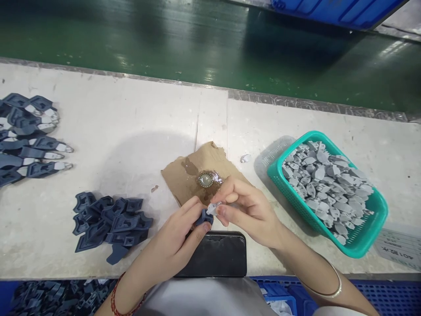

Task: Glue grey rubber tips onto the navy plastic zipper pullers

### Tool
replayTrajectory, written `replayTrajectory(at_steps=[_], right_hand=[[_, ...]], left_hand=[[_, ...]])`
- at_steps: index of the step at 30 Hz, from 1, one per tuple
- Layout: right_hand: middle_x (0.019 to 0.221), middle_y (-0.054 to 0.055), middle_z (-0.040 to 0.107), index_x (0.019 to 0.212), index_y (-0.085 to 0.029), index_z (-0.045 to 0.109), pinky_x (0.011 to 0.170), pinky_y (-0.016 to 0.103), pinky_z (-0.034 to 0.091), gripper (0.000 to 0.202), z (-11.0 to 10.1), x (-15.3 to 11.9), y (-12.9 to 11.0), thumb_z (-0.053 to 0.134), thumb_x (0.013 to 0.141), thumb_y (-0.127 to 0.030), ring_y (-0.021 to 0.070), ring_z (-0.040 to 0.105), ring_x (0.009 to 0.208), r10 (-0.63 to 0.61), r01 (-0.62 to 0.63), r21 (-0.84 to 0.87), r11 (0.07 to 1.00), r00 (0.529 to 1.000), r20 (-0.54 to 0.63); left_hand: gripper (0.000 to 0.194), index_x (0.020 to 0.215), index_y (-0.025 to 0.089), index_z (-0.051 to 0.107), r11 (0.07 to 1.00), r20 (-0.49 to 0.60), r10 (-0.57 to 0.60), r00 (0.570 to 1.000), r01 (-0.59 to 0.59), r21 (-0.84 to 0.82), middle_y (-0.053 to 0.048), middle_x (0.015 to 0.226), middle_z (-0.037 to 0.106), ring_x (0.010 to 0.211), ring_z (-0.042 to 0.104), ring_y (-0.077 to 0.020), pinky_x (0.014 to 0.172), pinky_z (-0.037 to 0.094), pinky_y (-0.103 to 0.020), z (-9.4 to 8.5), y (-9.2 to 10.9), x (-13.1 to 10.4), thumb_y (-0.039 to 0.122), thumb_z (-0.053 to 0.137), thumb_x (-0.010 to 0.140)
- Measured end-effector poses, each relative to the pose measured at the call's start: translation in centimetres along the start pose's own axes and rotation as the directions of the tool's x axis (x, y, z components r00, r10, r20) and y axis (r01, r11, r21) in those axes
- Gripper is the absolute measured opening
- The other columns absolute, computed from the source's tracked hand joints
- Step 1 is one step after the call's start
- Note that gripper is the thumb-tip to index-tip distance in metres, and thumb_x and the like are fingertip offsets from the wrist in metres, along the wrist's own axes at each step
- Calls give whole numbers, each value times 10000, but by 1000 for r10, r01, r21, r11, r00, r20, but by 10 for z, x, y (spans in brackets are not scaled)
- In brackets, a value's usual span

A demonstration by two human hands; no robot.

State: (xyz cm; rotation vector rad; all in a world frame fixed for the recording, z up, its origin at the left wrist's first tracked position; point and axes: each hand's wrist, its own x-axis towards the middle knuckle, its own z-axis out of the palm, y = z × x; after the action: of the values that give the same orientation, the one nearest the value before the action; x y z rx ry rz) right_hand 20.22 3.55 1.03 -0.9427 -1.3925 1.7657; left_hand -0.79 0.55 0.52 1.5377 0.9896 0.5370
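Observation:
My left hand (pixel 184 232) is closed on a dark blue plastic part (pixel 204 217), mostly hidden by the fingers. Between thumb and fingers, my right hand (pixel 248 210) pinches a small light grey plastic part (pixel 213 208). The two parts meet end to end; whether they are joined I cannot tell. Just beyond the hands lies a piece of brown cardboard (pixel 177 172), with a small round cap of clear liquid (pixel 206 179) and wet stains on it. A black phone (pixel 220 256) lies under and in front of the hands.
Loose dark blue parts (pixel 115 219) are heaped left of my arm. Farther left sit rows of joined blue-and-grey pieces (pixel 42 149). At right stands a teal basket (pixel 378 224) of grey parts, with one stray grey part (pixel 245 158) nearby. A green conveyor belt (pixel 148 44) runs behind.

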Motion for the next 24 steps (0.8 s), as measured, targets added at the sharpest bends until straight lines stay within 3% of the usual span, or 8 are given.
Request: replayTrajectory(at_steps=[13, 18, 22, 24], right_hand=[[764, -13, 679, 921, -206, 585, 589, 246, 396, 171, -6, 3, -12, 594, 1056, -309, 112, 566, 675, 55, -41, -159, 986, 995, 84], [828, 5, 718, 926, -215, 588, 637, 265, 446, 184, -8, 3, -12, 598, 1058, -342, 135, 635, 742, 65, -40, -221, 975, 993, 103], [809, 2, 691, 1011, -228, 578, 624, 271, 439, 205, -7, 3, -13, 525, 1091, -410, 147, 615, 727, -37, 64, -375, 925, 996, 80], [795, 6, 662, 983, -229, 548, 647, 282, 434, 237, -6, 4, -13, 458, 1114, -405, 152, 584, 718, -143, 174, -515, 839, 985, 100]], left_hand=[[269, 965, 232, 566, 994, 78, -89, 993, 93, -53, -44, 997, 611, 942, 587, -198, 861, 486, -289, -3, 4, 2, 371, 382, 1104], [323, 870, 228, 534, 991, 44, -107, 993, 111, -76, -34, 909, 576, 869, 563, -200, 816, 473, -297, -4, 3, 3, 418, 400, 1095], [335, 885, 224, 540, 987, 2, -132, 991, 131, -89, -9, 826, 559, 775, 536, -185, 713, 430, -287, -5, 3, 4, 465, 419, 1085], [339, 871, 221, 525, 988, 14, -124, 992, 125, -85, 14, 774, 531, 718, 504, -162, 665, 391, -273, -5, 4, 3, 455, 413, 1089]])
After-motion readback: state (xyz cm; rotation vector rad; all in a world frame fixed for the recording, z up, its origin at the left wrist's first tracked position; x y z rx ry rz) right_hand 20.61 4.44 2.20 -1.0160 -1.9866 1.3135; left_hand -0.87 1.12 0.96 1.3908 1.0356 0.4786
